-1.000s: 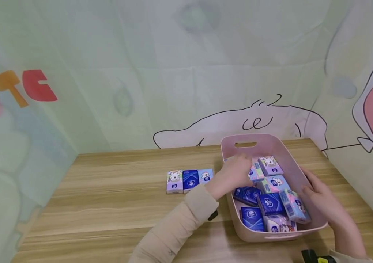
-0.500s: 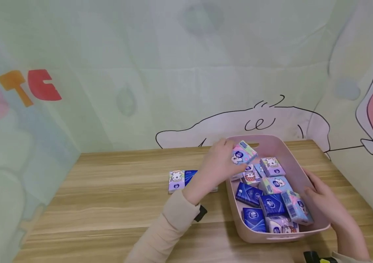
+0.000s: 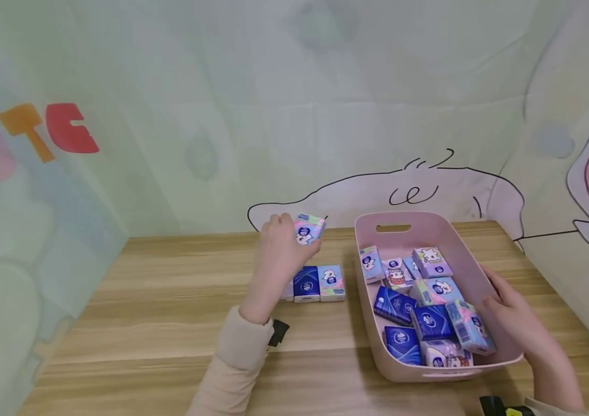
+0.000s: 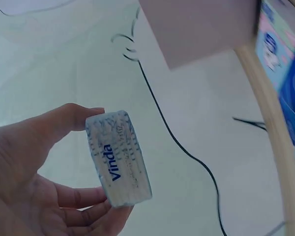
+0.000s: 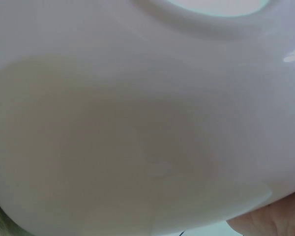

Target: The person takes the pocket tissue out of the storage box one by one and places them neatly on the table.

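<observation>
My left hand [image 3: 276,254] pinches a small pink-and-blue tissue pack [image 3: 309,230] between thumb and fingers, raised behind a short row on the table. In the left wrist view the held pack [image 4: 119,160] shows its narrow pale side with "Vinda" lettering. The row has a dark blue pack [image 3: 306,284] and a light blue pack [image 3: 332,283]; my hand partly covers its left end. On the right, my right hand [image 3: 520,320] grips the side of a pink plastic basket [image 3: 432,231], thumb at the rim. Its pale wall [image 5: 137,147] fills most of the right wrist view.
Several tissue packs lie loosely in the basket, among them dark blue ones [image 3: 432,322] and cartoon-printed ones [image 3: 432,263]. Beneath everything is a wood-grain table [image 3: 159,323]. A printed cloth backdrop [image 3: 253,115] rises behind the table and along its sides.
My left hand has lifted a tissue pack out of the basket and carried it left, over and behind the row. My right hand stays at the basket's side.
</observation>
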The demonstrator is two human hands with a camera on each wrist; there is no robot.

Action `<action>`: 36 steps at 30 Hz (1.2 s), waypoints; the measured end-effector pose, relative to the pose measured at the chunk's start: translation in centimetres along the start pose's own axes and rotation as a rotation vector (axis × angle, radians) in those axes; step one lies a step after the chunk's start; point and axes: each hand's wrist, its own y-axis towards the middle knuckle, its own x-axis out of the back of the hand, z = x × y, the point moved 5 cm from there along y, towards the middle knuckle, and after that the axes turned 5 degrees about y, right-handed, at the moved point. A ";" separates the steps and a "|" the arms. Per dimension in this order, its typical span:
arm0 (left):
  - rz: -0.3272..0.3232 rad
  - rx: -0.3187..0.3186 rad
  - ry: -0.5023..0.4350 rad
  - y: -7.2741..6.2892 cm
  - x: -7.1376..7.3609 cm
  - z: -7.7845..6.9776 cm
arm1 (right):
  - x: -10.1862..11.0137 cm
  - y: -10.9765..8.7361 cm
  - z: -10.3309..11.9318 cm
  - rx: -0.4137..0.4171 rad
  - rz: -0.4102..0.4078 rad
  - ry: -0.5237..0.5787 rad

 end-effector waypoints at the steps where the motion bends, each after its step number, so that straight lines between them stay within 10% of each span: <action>1: 0.002 0.027 0.014 0.0 -0.2 0.8 | 0.0 0.0 0.0 0.001 0.000 0.005; 16: 0.165 0.289 0.065 -1.4 -4.2 10.1 | 0.1 0.1 0.1 -0.001 0.004 0.035; 36: 0.225 0.356 0.067 -3.4 -7.4 12.0 | 0.1 0.0 0.1 -0.009 0.016 0.029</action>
